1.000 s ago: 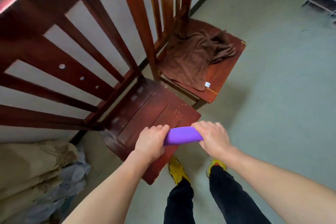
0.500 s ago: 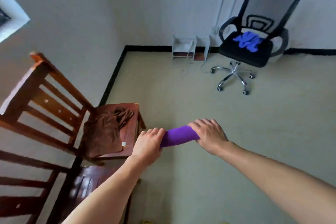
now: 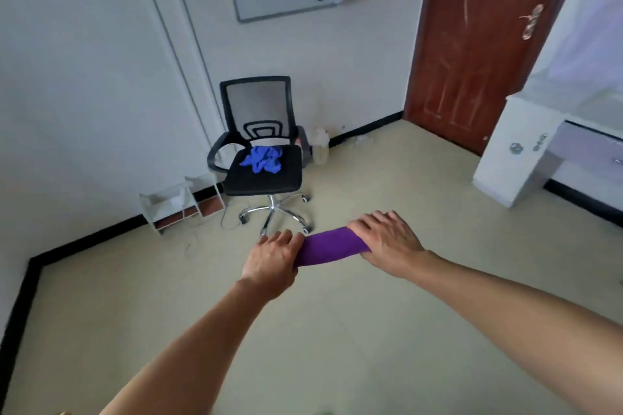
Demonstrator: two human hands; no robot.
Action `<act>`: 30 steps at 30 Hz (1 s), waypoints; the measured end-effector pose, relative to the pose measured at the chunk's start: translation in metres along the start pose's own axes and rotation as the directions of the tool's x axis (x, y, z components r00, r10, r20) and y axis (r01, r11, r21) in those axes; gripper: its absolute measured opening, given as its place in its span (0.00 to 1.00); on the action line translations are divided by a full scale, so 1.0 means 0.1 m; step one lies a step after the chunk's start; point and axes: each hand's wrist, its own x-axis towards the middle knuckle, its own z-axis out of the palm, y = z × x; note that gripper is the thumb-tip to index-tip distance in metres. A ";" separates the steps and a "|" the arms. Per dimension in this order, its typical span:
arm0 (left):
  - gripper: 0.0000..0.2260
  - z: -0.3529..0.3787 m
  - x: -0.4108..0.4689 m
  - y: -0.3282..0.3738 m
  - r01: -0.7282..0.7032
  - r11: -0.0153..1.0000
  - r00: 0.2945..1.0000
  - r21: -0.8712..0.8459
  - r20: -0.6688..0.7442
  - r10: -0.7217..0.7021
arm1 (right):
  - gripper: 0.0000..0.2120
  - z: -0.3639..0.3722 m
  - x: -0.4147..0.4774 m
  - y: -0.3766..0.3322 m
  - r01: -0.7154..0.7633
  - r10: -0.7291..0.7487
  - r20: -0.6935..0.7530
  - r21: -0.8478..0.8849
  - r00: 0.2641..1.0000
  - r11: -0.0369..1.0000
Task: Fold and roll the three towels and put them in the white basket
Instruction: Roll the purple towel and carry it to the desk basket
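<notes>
Clearly your left hand [image 3: 272, 263] and right hand [image 3: 387, 243], low centre of frame, each clamp an end of the purple towel roll [image 3: 332, 250]; soft and light, it likely unrolls unless gripped there.

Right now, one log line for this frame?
purple towel: rolled, airborne | left hand: grips end | right hand: grips other end | blue towel: unfolded on office chair | basket: unseen

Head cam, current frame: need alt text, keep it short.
Both hands, left hand and right hand, grip the ends of a rolled purple towel above a beige floor. Behind, a crumpled blue towel lies on a black office chair.
</notes>
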 end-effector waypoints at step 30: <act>0.16 0.26 7.27 3.82 -0.719 0.689 0.695 -0.087 -0.103 0.712 | 0.17 0.85 0.00 6.67 -0.689 0.686 -0.082 -0.165 0.723 0.706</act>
